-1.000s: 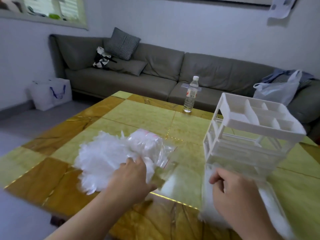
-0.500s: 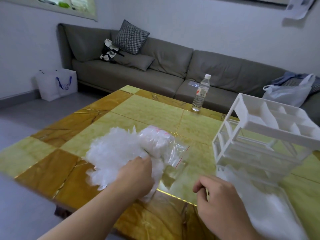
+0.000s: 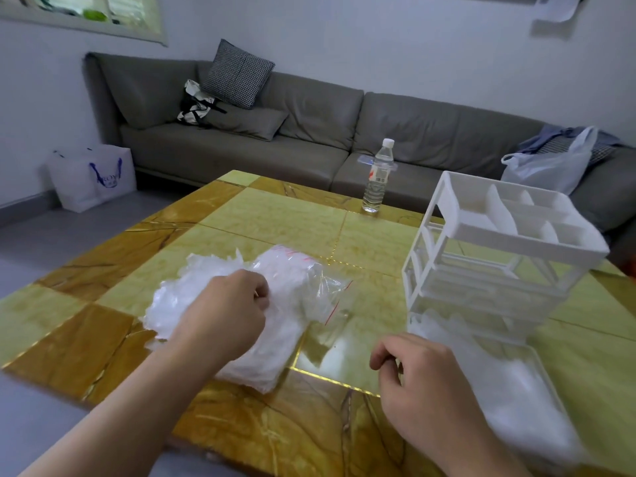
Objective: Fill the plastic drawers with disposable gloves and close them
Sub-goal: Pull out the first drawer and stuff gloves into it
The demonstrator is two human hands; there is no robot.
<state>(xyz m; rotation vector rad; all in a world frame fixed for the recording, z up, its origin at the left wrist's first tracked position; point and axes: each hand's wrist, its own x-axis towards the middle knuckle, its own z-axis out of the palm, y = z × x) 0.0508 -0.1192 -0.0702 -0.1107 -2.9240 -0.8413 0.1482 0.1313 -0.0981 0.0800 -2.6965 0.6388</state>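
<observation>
The left hand (image 3: 227, 311) pinches into the loose heap of thin translucent disposable gloves (image 3: 220, 315) at nine o'clock on the yellow marble table (image 3: 282, 218). The right hand (image 3: 413, 370), loosely curled, holds nothing beside the pulled-out clear plastic drawer (image 3: 509, 401) at four o'clock, part-filled. Judged step: gathering another bunch; next it must cross into that drawer.

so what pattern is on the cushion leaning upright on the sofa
The cushion has a fine black-and-white check, like houndstooth, seen in the head view, against the grey sofa.

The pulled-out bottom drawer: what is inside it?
The bottom drawer holds a heap of white disposable gloves across its floor. Its back part sits inside the white drawer frame, so the contents there cannot be seen.
</observation>
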